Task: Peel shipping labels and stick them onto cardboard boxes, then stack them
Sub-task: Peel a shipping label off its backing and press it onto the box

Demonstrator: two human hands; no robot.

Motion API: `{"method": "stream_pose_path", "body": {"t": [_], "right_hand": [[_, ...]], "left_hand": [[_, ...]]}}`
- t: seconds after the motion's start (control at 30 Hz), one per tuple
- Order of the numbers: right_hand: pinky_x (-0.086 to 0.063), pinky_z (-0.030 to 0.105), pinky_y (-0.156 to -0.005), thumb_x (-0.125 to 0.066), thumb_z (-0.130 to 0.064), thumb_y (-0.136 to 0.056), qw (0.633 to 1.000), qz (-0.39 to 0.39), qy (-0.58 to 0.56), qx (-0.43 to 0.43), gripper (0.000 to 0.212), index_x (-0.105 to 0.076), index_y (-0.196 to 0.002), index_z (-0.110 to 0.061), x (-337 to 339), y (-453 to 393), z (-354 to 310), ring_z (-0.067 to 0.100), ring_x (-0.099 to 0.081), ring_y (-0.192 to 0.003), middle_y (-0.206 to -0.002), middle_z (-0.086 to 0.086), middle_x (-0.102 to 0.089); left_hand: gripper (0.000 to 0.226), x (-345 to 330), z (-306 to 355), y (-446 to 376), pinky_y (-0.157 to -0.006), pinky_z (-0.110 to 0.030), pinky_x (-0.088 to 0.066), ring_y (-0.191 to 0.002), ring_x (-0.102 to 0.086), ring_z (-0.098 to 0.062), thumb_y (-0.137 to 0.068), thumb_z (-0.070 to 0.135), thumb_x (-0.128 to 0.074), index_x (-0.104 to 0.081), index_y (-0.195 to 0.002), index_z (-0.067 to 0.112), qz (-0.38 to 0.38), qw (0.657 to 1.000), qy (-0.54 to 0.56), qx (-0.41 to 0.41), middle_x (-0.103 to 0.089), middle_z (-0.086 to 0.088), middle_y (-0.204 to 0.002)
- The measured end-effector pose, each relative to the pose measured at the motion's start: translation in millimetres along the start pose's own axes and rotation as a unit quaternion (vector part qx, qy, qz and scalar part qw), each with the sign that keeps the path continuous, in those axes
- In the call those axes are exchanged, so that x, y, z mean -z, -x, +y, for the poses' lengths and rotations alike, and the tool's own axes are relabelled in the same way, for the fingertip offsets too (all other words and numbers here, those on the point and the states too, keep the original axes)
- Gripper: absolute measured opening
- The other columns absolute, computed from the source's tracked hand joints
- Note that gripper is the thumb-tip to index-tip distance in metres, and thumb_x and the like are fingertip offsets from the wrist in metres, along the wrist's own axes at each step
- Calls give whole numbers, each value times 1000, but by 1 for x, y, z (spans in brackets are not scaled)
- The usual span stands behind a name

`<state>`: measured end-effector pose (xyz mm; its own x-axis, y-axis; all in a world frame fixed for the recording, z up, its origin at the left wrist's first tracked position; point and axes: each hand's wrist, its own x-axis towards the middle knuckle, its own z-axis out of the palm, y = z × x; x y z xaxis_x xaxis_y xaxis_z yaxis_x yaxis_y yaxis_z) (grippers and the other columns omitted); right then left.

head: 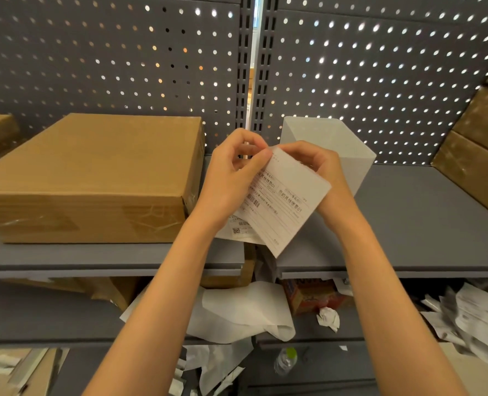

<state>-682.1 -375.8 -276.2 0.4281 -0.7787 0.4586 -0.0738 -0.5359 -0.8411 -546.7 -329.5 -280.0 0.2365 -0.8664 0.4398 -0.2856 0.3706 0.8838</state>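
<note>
A white shipping label [287, 201] with printed text and barcodes is held up over the grey shelf [425, 218], between both hands. My left hand [231, 178] pinches its top corner with thumb and fingertips. My right hand [317, 170] grips the same top edge from behind. A large brown cardboard box [94, 172], taped at its seams, sits on the shelf to the left of my hands. More label sheets [237, 232] lie on the shelf under my left wrist.
A white open-topped bin [348, 147] stands behind my right hand. Stacked cardboard boxes [477, 155] lean at the right edge. Peeled backing paper [242, 312], crumpled scraps, a plastic bottle [285, 360] and a red carton [308, 295] litter the lower shelves. Grey pegboard closes the back.
</note>
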Motion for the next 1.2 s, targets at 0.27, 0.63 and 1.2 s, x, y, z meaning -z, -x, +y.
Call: {"method": "stream_pose_path", "body": {"t": [0.27, 0.63, 1.2], "right_hand": [[-54, 21, -73, -61, -7, -86, 999, 36, -23, 9, 16, -68, -88, -21, -4, -1, 0, 8, -65, -80, -85, -8, -69], [-53, 27, -72, -66, -16, -84, 998, 49, 35, 22, 15, -66, -87, -31, -8, 2, 2, 15, -64, -80, -83, -11, -68], [-31, 7, -47, -51, -19, -77, 985, 90, 134, 58, 29, -38, -55, -33, -4, 8, 7, -4, -45, -47, -45, -16, -47]], "left_hand": [[12, 0, 1, 1, -70, -17, -48, -82, -61, -6, -91, 15, -57, -55, -84, 23, 6, 1000, 22, -9, -64, 1, -88], [3, 4, -3, 2, -72, -16, -49, -80, -61, 0, -91, 14, -59, -59, -89, 16, 20, 1000, -10, -17, -62, 7, -85], [2, 22, 1, 0, -74, -32, -51, -77, -59, -8, -86, 9, -64, -63, -87, 11, 92, 992, -42, -72, -63, 8, -81]]}}
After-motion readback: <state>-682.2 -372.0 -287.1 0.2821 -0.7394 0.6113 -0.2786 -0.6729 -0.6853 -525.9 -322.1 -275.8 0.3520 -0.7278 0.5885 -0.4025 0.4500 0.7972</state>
